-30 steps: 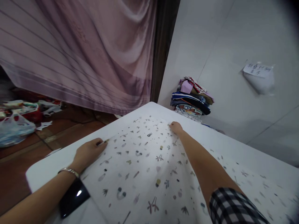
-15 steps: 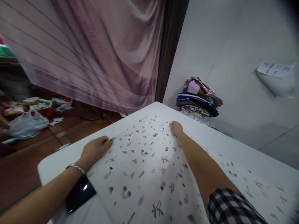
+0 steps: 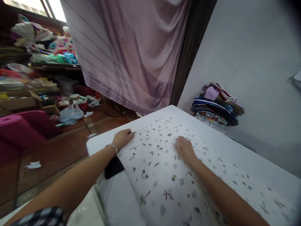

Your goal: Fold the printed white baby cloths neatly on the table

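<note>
A white printed fabric (image 3: 162,163) with small plant-like and arch-shaped motifs lies spread over a white table (image 3: 105,134). My left hand (image 3: 123,139) is closed at the fabric's left edge, with thumb and fingers pinching it. A bracelet circles that wrist. Flat on top of the fabric rests my right hand (image 3: 185,150), its fingers stretched forward and slightly blurred, holding nothing. Under my left wrist, a flat black object (image 3: 114,168), perhaps a phone, lies beside the cloth.
Folded clothes (image 3: 215,105) are piled by the wall at the table's far right side. A pink curtain (image 3: 141,56) hangs beyond the table. On the floor to the left are a plastic bag (image 3: 71,114), a rolled magenta mat (image 3: 21,131) and a cardboard box (image 3: 20,102).
My right hand has let go of the fabric's far right edge and come back onto its surface, fingers out. The left hand stays at the left edge. The view has turned left.
</note>
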Demonstrator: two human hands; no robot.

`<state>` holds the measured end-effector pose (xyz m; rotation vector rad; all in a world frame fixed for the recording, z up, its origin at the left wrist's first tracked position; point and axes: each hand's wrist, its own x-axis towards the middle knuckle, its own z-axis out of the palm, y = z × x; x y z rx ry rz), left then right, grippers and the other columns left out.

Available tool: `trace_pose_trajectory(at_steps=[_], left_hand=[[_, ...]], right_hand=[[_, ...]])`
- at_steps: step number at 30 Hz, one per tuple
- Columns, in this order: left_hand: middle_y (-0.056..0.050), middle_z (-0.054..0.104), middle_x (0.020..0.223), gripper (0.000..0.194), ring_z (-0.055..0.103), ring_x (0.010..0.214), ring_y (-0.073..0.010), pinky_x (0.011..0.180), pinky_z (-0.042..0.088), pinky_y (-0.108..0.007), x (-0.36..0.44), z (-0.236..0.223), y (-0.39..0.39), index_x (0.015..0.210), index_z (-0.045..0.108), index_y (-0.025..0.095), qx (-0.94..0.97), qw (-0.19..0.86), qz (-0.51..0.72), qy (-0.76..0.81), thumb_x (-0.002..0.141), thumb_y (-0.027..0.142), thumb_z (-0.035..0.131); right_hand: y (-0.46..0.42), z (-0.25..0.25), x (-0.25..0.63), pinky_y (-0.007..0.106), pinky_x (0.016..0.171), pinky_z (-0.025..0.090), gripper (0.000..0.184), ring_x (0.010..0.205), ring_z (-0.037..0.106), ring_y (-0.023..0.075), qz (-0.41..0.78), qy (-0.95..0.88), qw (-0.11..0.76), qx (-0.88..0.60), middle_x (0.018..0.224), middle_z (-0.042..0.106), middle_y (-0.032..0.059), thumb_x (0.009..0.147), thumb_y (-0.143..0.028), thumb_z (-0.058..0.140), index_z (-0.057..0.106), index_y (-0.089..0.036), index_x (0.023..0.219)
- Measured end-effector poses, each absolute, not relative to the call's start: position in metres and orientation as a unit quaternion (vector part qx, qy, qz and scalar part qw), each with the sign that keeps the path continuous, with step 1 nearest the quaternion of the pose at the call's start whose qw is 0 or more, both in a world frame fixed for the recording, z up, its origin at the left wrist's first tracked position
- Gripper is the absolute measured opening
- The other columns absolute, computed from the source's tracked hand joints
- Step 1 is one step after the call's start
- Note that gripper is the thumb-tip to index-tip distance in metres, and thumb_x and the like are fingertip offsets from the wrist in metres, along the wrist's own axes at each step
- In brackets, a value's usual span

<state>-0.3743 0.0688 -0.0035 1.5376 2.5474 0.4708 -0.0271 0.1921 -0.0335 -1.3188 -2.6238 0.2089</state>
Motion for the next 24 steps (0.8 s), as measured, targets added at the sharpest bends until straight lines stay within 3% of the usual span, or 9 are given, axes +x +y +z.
trace_pose_trajectory(at_steps=[7,15,19,24], left_hand=[[-0.006,0.067,0.079,0.033,0.061,0.072,-0.0169,0.066,0.046,-0.026,-0.395,0.016,0.066,0.076,0.063,0.017,0.459,0.24,0.246,0.819,0.083,0.045,0.046],[-0.01,0.07,0.088,0.022,0.063,0.071,-0.0142,0.061,0.047,-0.021,-0.408,0.013,0.0,0.089,0.066,0.014,0.405,0.214,0.219,0.861,0.08,0.021,0.047],[-0.012,0.069,0.08,0.027,0.064,0.068,-0.0173,0.061,0.047,-0.024,-0.405,0.013,-0.009,0.085,0.068,0.011,0.385,0.19,0.16,0.889,0.08,0.026,0.046],[-0.017,0.069,0.093,0.032,0.064,0.094,-0.0242,0.077,0.046,-0.025,-0.398,0.014,0.006,0.088,0.07,0.01,0.387,0.146,0.105,0.904,0.079,0.033,0.051]], right_hand=[[0.071,-0.045,0.035,0.048,0.114,0.018,0.056,0.142,0.02,0.0246,0.13,-0.898,0.073,-0.415,0.153,0.028,0.0022,0.093,-0.053,0.03,0.039,-0.029,0.143],[0.036,-0.067,0.053,0.051,0.114,0.018,0.054,0.142,0.02,0.0264,0.081,-0.909,0.067,-0.403,0.152,0.028,0.0028,0.092,-0.051,0.033,0.043,-0.028,0.141],[0.032,-0.06,0.05,0.052,0.113,0.019,0.056,0.142,0.019,0.027,0.077,-0.908,0.07,-0.407,0.152,0.027,0.0062,0.093,-0.051,0.031,0.043,-0.023,0.141],[0.005,-0.043,0.044,0.053,0.113,0.02,0.056,0.142,0.018,0.0276,0.091,-0.917,0.085,-0.379,0.154,0.024,0.0049,0.095,-0.051,0.029,0.038,-0.025,0.143]])
